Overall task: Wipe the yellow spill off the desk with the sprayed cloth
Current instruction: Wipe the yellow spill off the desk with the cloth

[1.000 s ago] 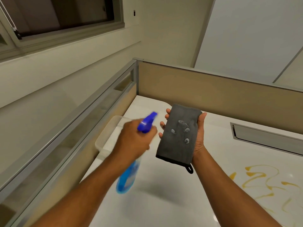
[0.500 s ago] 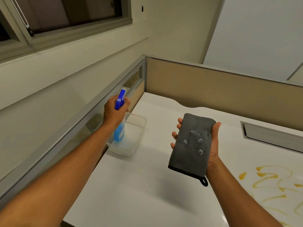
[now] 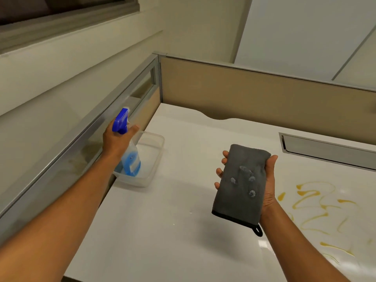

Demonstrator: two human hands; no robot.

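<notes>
Gripping the folded grey cloth, foam-dotted, the right hand hovers near the yellow spill.

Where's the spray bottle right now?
Head view, left side: the spray bottle stands in the clear tub by the partition, left hand gripping its neck.

Office cubicle: a white tabletop is enclosed by tan partition panels with metal frames, and a cable slot is recessed in its surface.
</notes>
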